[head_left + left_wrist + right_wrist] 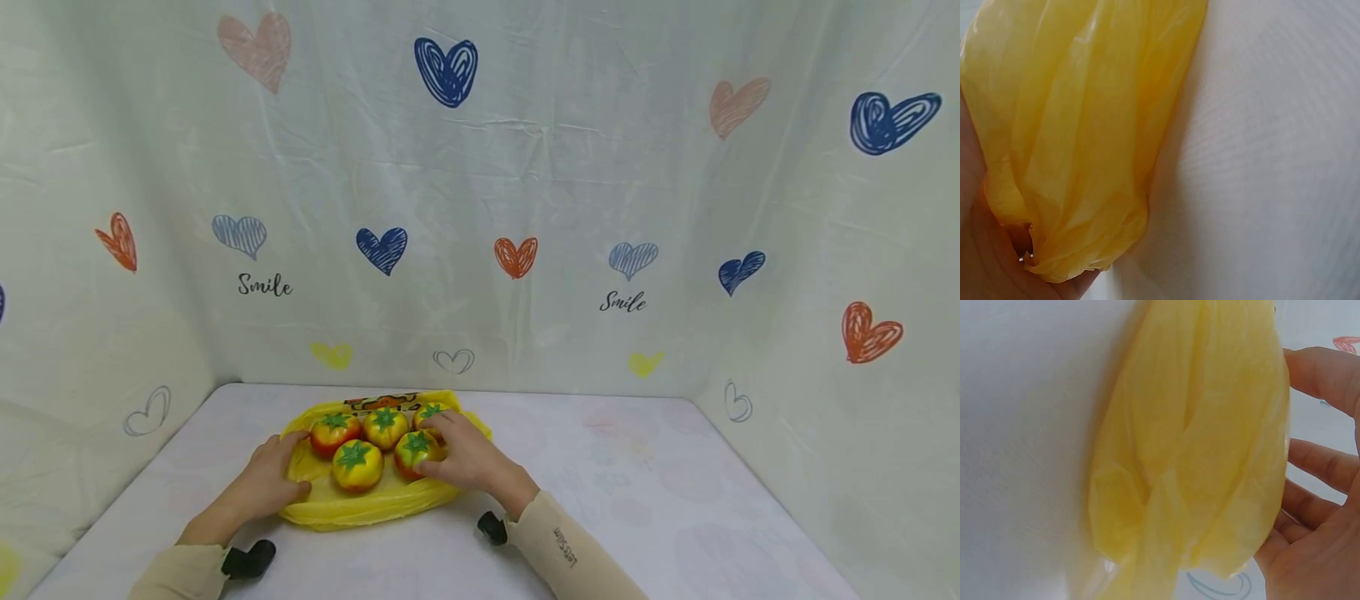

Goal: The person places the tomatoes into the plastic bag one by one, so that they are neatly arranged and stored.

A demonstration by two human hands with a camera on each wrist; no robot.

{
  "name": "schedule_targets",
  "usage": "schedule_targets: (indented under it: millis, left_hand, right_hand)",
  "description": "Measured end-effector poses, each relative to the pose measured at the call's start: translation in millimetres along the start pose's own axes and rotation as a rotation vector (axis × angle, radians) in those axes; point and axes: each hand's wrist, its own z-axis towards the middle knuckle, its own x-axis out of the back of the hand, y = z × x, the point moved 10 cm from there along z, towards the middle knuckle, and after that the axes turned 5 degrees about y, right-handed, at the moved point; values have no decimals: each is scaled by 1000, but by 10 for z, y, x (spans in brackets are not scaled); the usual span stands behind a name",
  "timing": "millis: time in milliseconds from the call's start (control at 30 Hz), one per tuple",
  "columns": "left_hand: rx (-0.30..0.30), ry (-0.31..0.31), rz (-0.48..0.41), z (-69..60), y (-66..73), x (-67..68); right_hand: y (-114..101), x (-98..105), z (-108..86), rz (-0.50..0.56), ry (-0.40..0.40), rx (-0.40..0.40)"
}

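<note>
A yellow plastic bag (352, 510) lies spread on the table, its mouth wide and facing up. Inside sit several yellow-and-red fruits with green star-shaped tops, among them a front fruit (357, 467) and a redder one (332, 432) at the back left. My left hand (266, 479) curves round the bag's left end, fingers and thumb over its rim; the left wrist view shows bunched plastic against the palm. Over the right rim reaches my right hand (468, 454), its fingers spread at the back-right fruit (429, 412) and its thumb by the front-right fruit (414, 451). The fingertips are partly hidden.
The white table (637, 500) extends right of the bag and in front of it. A pale curtain (562, 183) printed with hearts and "Smile" encloses the back and sides. Dark wrist-camera mounts (249, 559) stick out below both wrists.
</note>
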Motion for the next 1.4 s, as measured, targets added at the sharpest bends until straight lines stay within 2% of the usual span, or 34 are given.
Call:
schedule_targets:
  millis: [400, 767, 1000, 1167, 1400]
  left_hand:
    - [-10, 11, 10, 11, 3, 27]
    - [-67, 87, 13, -6, 91, 131]
    - [-101, 157, 17, -11, 153, 204]
    - [-104, 172, 18, -8, 182, 238]
    - [-116, 197, 20, -21, 239, 285]
  right_hand:
    - [48, 136, -95, -30, 27, 21]
    - [198, 361, -267, -32, 74, 16]
    - [422, 522, -443, -80, 82, -18]
    - [613, 656, -618, -128, 95, -27]
    - [878, 875, -841, -184, 155, -45]
